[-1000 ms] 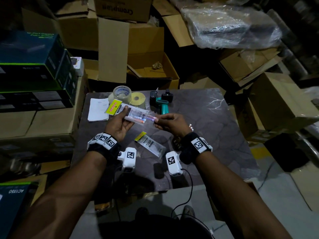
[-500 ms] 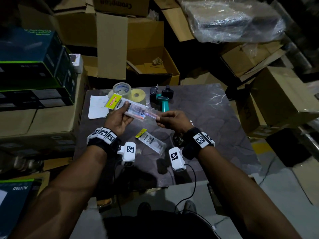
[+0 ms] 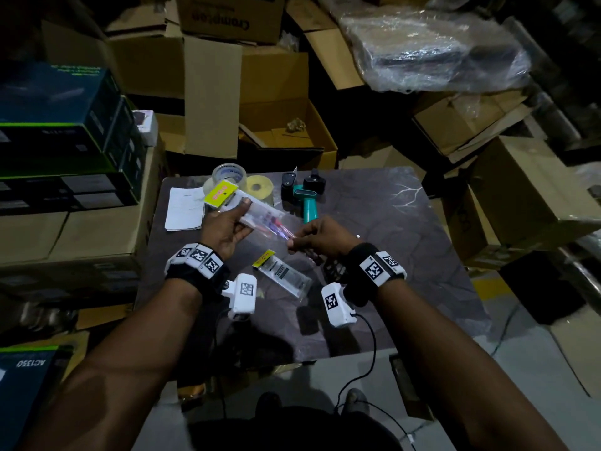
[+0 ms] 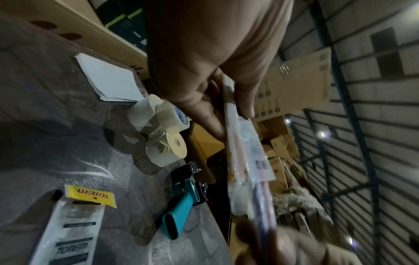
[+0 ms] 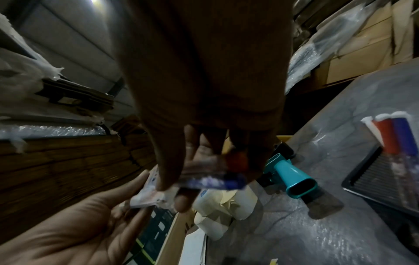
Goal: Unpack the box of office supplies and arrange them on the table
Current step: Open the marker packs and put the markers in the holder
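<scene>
My left hand [image 3: 227, 226] holds a clear pen pack [image 3: 257, 216] with a yellow header above the table [image 3: 406, 255]. In the left wrist view the left hand [image 4: 204, 80] has thumb and fingers on either side of the pen pack [image 4: 244, 152]. My right hand [image 3: 320, 236] pinches the red and blue pens [image 3: 281, 231] sticking out of the pack's open end. The right wrist view shows the right hand [image 5: 204, 107] with its fingertips closed on those pens [image 5: 215, 179]. A second, sealed pack [image 3: 281, 276] lies flat on the table between my wrists.
A teal tape dispenser [image 3: 307, 203], a clear tape roll [image 3: 227, 175], a yellow roll [image 3: 258, 187] and white paper [image 3: 183, 208] sit along the table's far side. A black mesh tray [image 5: 374, 179] with pens lies under my right wrist. Cardboard boxes [image 3: 283, 125] crowd around.
Both hands keep their hold on the pack and the pens. They sit at almost the same spot above the table, and the head view has shifted slightly.
</scene>
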A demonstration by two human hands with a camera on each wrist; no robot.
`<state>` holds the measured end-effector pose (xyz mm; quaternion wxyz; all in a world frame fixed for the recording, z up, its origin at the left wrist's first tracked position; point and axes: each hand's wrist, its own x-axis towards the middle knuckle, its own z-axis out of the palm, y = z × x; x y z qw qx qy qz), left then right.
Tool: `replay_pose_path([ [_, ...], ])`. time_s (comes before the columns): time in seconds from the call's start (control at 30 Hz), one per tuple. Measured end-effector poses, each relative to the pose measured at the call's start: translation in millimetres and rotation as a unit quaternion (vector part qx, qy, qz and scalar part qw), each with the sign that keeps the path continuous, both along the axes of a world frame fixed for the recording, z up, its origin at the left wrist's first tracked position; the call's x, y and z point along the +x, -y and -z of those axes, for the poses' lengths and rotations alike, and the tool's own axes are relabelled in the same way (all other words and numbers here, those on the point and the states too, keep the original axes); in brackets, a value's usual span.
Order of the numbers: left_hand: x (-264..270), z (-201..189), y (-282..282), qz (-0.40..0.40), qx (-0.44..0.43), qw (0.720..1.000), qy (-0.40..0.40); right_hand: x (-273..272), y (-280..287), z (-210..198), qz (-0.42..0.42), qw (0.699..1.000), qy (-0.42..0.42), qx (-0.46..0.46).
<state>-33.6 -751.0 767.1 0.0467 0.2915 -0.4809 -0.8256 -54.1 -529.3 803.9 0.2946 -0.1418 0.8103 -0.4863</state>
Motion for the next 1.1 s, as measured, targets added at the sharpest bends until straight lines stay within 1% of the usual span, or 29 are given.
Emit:
replay_pose_path([
  [0.1,-3.7,5.8,6.7,-0.047,0.034,0.998,0.024,-2.8,-15.0,7.8,0.037,0.999,0.011,0.028],
  [0.17,-5.9,11.0,2.2,-0.046,0.047,0.997,0.034,-4.4,-27.0,13.7,0.088,0.995,0.020,0.032],
  [0.23,-8.2,17.3,-6.2,-0.027,0.058,0.997,0.049,-4.5,-40.0,22.2,0.148,0.989,0.030,0.007],
  [0.27,-10.9,22.0,-12.4,-0.017,0.070,0.996,0.056,-4.7,-47.5,27.3,0.189,0.981,0.037,-0.023],
  [0.33,-14.4,28.2,-26.4,0.001,0.094,0.993,0.067,-4.0,-62.4,33.4,0.282,0.954,0.053,-0.084],
  [0.4,-17.5,33.2,-41.4,0.008,0.117,0.991,0.068,-6.6,-77.8,40.2,0.337,0.933,0.054,-0.116],
  [0.43,-18.9,35.6,-49.2,0.007,0.126,0.990,0.067,-8.5,-85.2,43.8,0.348,0.929,0.048,-0.118],
  [0.57,-22.3,38.4,-76.6,0.013,0.112,0.991,0.074,-17.9,-105.3,63.3,0.347,0.933,0.017,-0.090],
  [0.6,-23.6,38.7,-81.9,0.011,0.109,0.991,0.074,-20.6,-108.1,68.8,0.345,0.936,-0.002,-0.072],
  [0.7,-26.6,40.6,-92.5,-0.003,0.107,0.991,0.075,-26.3,-110.6,84.1,0.326,0.943,-0.064,0.025],
  [0.73,-27.2,42.4,-93.9,-0.008,0.106,0.991,0.077,-28.1,-111.1,93.3,0.320,0.944,-0.068,0.049],
  [0.83,-25.0,46.7,-94.9,-0.013,0.109,0.990,0.085,-24.4,-107.3,107.2,0.284,0.953,-0.061,0.082],
  [0.97,-19.0,51.4,-93.5,-0.014,0.098,0.990,0.099,-20.2,-100.1,107.2,0.260,0.961,-0.062,0.067],
  [1.03,-17.3,49.0,-94.0,-0.015,0.101,0.989,0.102,-22.3,-98.5,106.2,0.278,0.958,-0.053,0.040],
  [1.1,-17.3,46.9,-94.4,-0.016,0.113,0.988,0.100,-26.0,-99.9,101.3,0.297,0.952,-0.065,0.025],
])
